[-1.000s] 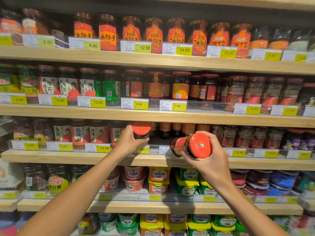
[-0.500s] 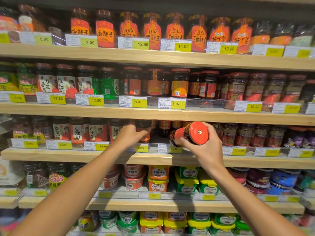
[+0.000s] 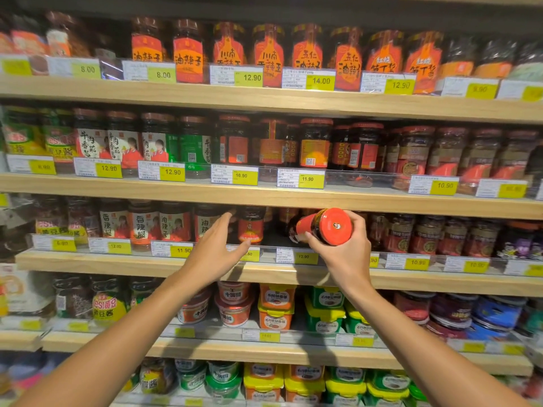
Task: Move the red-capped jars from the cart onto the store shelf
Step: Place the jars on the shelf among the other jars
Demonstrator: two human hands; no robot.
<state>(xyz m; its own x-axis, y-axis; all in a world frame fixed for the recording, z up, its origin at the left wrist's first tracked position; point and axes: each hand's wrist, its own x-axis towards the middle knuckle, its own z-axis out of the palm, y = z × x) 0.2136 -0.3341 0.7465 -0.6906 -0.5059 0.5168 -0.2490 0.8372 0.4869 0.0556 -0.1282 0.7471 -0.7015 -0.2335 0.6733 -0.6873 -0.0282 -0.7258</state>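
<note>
Held jar [image 3: 321, 227]: a dark-filled glass jar with a red cap and a red label, right of the frame's centre, at the height of the third shelf [image 3: 176, 267] from the top.
Pose: tipped on its side, cap facing the camera, base pointing into the shelf opening.
Grip: clasped by the right hand [image 3: 346, 254], fingers over the top and thumb beneath.
Shelved jar [image 3: 250, 227]: a dark jar with a red label, upright on the same shelf, just left of the held one; its cap was in shadow.
Nearby: the left hand [image 3: 217, 254] was spread open just beside it, not gripping.
</note>
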